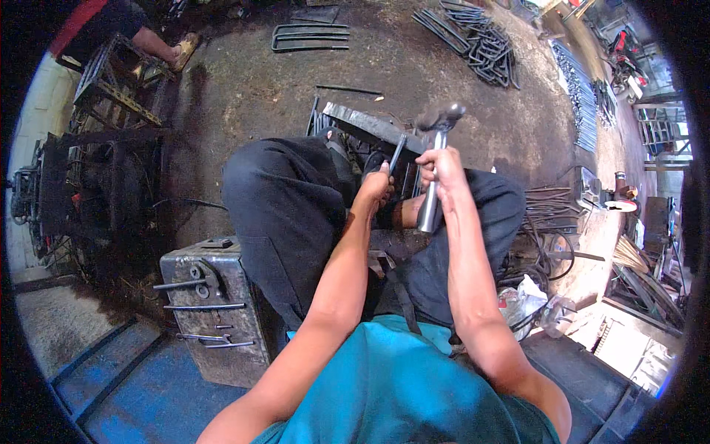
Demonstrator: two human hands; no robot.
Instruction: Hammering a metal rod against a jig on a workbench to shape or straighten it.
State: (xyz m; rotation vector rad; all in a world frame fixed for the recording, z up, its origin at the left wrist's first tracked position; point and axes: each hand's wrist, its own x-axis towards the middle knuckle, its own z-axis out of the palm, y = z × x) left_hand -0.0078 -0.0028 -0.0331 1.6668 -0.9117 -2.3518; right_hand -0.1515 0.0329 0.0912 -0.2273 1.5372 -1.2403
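My right hand (441, 169) is wrapped round the handle of a hammer (429, 211). The hammer's dark head is raised over the right end of a thick steel bar (370, 127) that lies in front of my legs. My left hand (380, 185) is closed on a metal rod (399, 152), which slants up and to the right from the fist, its tip close to the bar. Whether the tip touches the bar, I cannot tell. Several dark rods partly show beneath and behind the bar.
Bent rods (488, 52) are heaped at the far right, and U-shaped rods (310, 37) lie at the far left. A scuffed metal box (211, 348) with tools on it stands by my left knee. Cables (551, 255) coil at my right. Another person's foot (186, 52) shows far left.
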